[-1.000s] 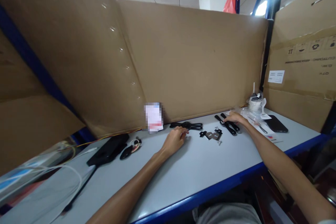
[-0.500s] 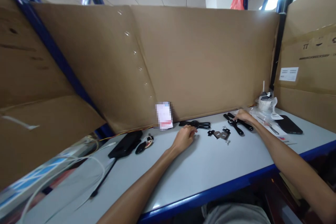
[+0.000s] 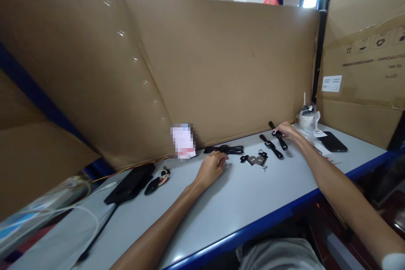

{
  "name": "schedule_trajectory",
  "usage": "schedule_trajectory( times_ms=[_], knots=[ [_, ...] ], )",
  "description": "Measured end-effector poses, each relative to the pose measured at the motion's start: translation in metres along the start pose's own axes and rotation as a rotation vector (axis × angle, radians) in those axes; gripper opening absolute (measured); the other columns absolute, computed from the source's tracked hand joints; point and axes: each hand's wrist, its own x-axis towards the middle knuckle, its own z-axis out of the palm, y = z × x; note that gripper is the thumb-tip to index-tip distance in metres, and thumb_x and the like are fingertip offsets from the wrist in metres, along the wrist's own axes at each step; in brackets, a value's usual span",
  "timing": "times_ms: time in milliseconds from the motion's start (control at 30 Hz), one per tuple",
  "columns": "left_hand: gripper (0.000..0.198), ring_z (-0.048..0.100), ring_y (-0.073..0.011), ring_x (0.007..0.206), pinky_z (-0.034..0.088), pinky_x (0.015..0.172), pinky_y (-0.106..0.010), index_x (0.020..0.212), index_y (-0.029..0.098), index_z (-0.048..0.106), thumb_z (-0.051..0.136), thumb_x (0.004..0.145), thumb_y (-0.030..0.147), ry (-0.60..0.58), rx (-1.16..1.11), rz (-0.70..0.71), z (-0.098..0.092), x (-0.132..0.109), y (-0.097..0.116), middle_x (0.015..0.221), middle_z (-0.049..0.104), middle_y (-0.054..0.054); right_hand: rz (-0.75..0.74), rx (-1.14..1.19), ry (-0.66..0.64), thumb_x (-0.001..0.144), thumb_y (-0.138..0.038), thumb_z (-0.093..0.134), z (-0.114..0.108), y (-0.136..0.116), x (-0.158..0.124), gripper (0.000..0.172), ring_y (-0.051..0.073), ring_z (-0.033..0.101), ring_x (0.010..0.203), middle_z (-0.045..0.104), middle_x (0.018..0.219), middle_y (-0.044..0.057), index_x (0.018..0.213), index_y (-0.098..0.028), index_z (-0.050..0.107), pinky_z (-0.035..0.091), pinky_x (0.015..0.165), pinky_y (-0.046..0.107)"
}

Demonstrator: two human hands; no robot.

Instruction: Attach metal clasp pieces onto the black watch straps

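My right hand (image 3: 286, 130) pinches a black tool with two rounded handles (image 3: 279, 139) at the right back of the table. Just left of it, a similar black tool (image 3: 271, 147) lies on the surface. My left hand (image 3: 212, 165) rests on the table with its fingers slightly curled and apart, holding nothing. Behind its fingertips lie black handled pieces (image 3: 224, 149) side by side. Between my hands sit small metal brackets (image 3: 257, 159) with black knobs and screws.
A phone (image 3: 333, 141) and a bagged cup (image 3: 306, 118) stand at the right. A black case (image 3: 131, 183), keys (image 3: 157, 181) and white cables are at the left. Cardboard (image 3: 221, 67) walls the back; a pixelated card (image 3: 183, 141) leans there.
The view has turned to the right. My right hand has drawn one black tool away from the other, and the two now lie apart, nearly parallel. My left hand stays in place.
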Motion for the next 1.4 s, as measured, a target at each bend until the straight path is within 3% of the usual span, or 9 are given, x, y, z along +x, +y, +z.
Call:
schedule_trajectory(
  times_ms=[167, 300, 467, 567, 667, 867, 1100, 1400],
  knots=[
    [0.025, 0.065, -0.0207, 0.077, 0.049, 0.075, -0.033, 0.090, 0.017, 0.072, 0.051, 0.082, 0.028, -0.008, -0.431, -0.209, 0.001, 0.000, 0.018, 0.078, 0.070, -0.005, -0.077, 0.220, -0.122, 0.080, -0.014, 0.068, 0.025, -0.019, -0.032, 0.008, 0.011, 0.059, 0.056, 0.068, 0.065, 0.004, 0.074, -0.012, 0.063, 0.048, 0.055, 0.020],
    [0.047, 0.064, -0.0176, 0.068, 0.051, 0.066, -0.030, 0.098, 0.013, 0.066, 0.056, 0.083, 0.057, -0.078, -0.833, -0.343, 0.000, -0.007, 0.048, 0.073, 0.066, -0.004, -0.133, 0.375, -0.291, 0.083, -0.017, 0.065, 0.066, -0.025, -0.063, 0.008, 0.012, 0.063, 0.061, 0.071, 0.073, 0.005, 0.077, -0.015, 0.061, 0.053, 0.060, 0.023],
    [0.062, 0.064, -0.0165, 0.062, 0.049, 0.057, -0.027, 0.099, 0.012, 0.060, 0.053, 0.082, 0.071, -0.189, -1.034, -0.408, 0.004, -0.011, 0.071, 0.073, 0.067, -0.006, -0.121, 0.494, -0.439, 0.081, -0.016, 0.068, 0.101, -0.021, -0.099, 0.014, 0.014, 0.065, 0.060, 0.070, 0.070, 0.004, 0.075, -0.017, 0.055, 0.057, 0.064, 0.028],
    [0.058, 0.058, -0.0131, 0.048, 0.043, 0.047, -0.024, 0.094, 0.014, 0.056, 0.053, 0.083, 0.070, -0.249, -1.034, -0.410, 0.006, -0.014, 0.072, 0.064, 0.064, -0.003, -0.117, 0.462, -0.474, 0.080, -0.018, 0.070, 0.112, -0.018, -0.115, 0.015, 0.015, 0.065, 0.057, 0.069, 0.066, 0.003, 0.076, -0.017, 0.056, 0.057, 0.062, 0.028],
    [0.053, 0.041, -0.0076, 0.035, 0.032, 0.037, -0.020, 0.088, 0.017, 0.052, 0.053, 0.083, 0.069, -0.245, -0.982, -0.404, 0.008, -0.017, 0.070, 0.052, 0.050, 0.007, -0.131, 0.452, -0.479, 0.080, -0.019, 0.070, 0.118, -0.017, -0.124, 0.018, 0.014, 0.066, 0.055, 0.067, 0.063, 0.002, 0.075, -0.018, 0.053, 0.057, 0.062, 0.028],
    [0.050, 0.029, -0.0053, 0.031, 0.022, 0.032, -0.018, 0.084, 0.021, 0.044, 0.046, 0.085, 0.071, -0.204, -0.931, -0.451, 0.012, -0.019, 0.068, 0.051, 0.038, 0.011, -0.264, 0.436, -0.432, 0.076, -0.025, 0.073, 0.119, -0.018, -0.123, 0.020, 0.015, 0.067, 0.061, 0.066, 0.069, 0.001, 0.077, -0.019, 0.054, 0.056, 0.054, 0.025],
    [0.051, 0.032, -0.0077, 0.040, 0.024, 0.041, -0.023, 0.074, 0.021, 0.044, 0.043, 0.086, 0.070, -0.048, -0.771, -0.378, 0.018, -0.019, 0.064, 0.050, 0.037, 0.008, -0.430, 0.297, -0.478, 0.074, -0.048, 0.074, 0.120, -0.016, -0.120, 0.035, 0.012, 0.060, 0.052, 0.067, 0.069, 0.004, 0.077, -0.015, 0.064, 0.051, 0.042, 0.022],
    [0.052, 0.037, -0.0119, 0.048, 0.028, 0.048, -0.025, 0.072, 0.021, 0.047, 0.036, 0.089, 0.069, -0.004, -0.658, -0.305, 0.023, -0.020, 0.062, 0.052, 0.042, 0.004, -0.617, 0.133, -0.436, 0.083, -0.058, 0.061, 0.123, -0.007, -0.119, 0.045, 0.013, 0.060, 0.047, 0.063, 0.054, 0.002, 0.068, -0.016, 0.061, 0.048, 0.046, 0.022]
  ],
)
